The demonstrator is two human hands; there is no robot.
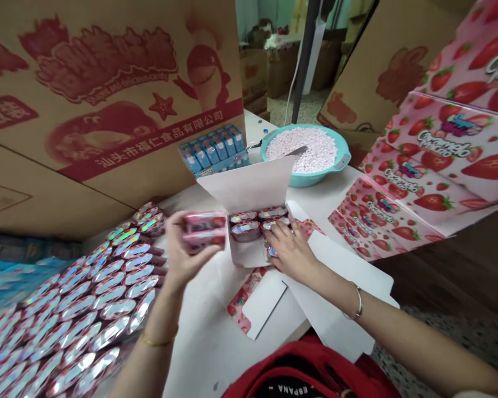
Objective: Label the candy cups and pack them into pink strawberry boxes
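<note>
My left hand (180,251) grips two small pink strawberry-print packs (203,232), stacked one on the other, just left of an open white box (249,185). The packs are slightly blurred. Inside the box, several packs with shiny oval tops (245,229) stand upright in rows, and the box's near left part shows bare white bottom. My right hand (292,249) reaches into the box's right side, its fingers curled over a shiny-topped pack (271,252) that they partly hide. The box lid stands raised at the back.
Many shiny-topped packs (108,282) stand in rows at left. Behind the box are a turquoise basin (311,179) of white pellets and blue packs (213,149). Flat strawberry-print cartons (406,177) lean at right; folded card (336,276) lies under my right arm. A large cardboard box (108,72) borders the table.
</note>
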